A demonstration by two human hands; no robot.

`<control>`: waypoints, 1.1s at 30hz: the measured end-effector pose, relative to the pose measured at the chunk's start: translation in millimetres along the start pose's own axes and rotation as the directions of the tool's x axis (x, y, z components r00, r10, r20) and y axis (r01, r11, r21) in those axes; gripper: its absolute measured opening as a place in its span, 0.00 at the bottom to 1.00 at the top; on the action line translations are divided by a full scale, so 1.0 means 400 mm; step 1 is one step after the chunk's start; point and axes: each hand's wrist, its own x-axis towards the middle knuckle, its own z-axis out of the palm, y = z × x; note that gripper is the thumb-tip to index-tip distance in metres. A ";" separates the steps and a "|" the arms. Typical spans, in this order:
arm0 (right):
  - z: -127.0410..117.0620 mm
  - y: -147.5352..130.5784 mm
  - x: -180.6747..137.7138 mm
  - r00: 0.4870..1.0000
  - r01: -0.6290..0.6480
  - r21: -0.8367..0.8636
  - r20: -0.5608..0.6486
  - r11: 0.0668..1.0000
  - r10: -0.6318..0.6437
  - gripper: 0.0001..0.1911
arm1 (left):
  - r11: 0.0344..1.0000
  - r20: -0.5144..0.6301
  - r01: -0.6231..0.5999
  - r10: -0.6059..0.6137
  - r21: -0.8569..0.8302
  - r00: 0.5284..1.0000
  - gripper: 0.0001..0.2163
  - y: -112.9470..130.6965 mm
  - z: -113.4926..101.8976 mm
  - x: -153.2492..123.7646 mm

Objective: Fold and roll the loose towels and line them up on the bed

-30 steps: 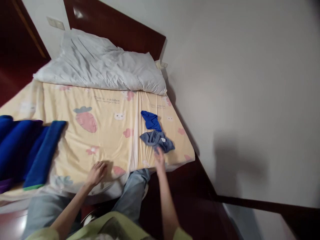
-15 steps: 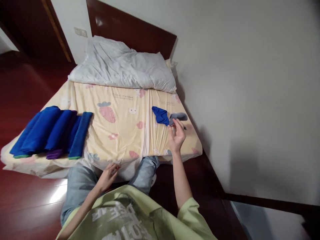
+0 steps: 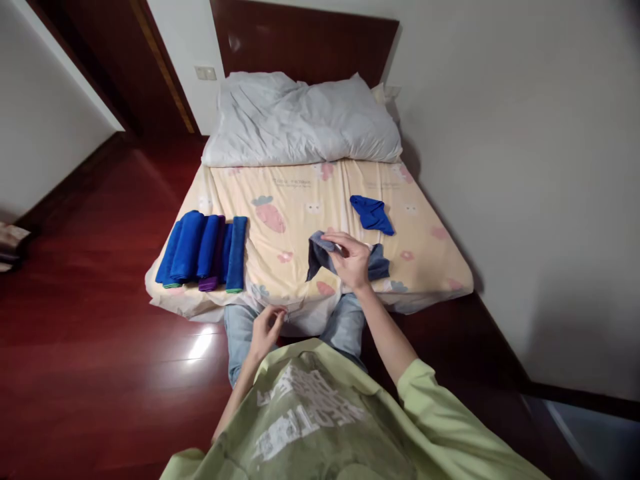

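My right hand (image 3: 351, 261) pinches a grey-blue cloth (image 3: 379, 262) over the middle of the bed. One end of the cloth droops to the left of my fingers, and the rest trails behind the hand to the right. My left hand (image 3: 267, 328) hovers over my lap by the bed's front edge, fingers loosely curved and apart from the thumb, with nothing seen in it. Beyond the right hand a crumpled blue cloth (image 3: 373, 214) lies on the sheet. Several rolled towels (image 3: 187, 248), blue and purple, sit side by side at the bed's left.
The bed (image 3: 425, 247) has a yellow patterned sheet. A grey-white quilt or pillow (image 3: 305, 123) lies across its head, before a dark headboard (image 3: 310, 40). A white wall (image 3: 525, 167) stands to the right, and red flooring (image 3: 100, 320) stretches to the left.
My right hand has brought the grey-blue cloth left and nearer, away from its place beside the blue cloth. The view has swung left; the left hand remains near the bed's edge.
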 end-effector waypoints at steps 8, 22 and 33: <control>0.170 -0.019 -0.147 0.962 -0.038 -0.091 0.267 0.995 0.061 0.07 | 0.977 -0.353 -0.199 0.214 0.079 0.911 0.16 0.091 -0.065 0.048; 0.193 0.083 -0.384 0.870 -0.035 -0.174 0.479 0.984 0.115 0.08 | 0.954 -0.196 -0.264 0.289 0.142 0.937 0.06 0.020 -0.074 0.008; 0.120 0.239 -0.430 0.792 -0.083 -0.441 0.514 0.894 0.328 0.18 | 0.976 -0.589 -0.217 0.172 -0.006 0.790 0.08 0.045 -0.142 0.027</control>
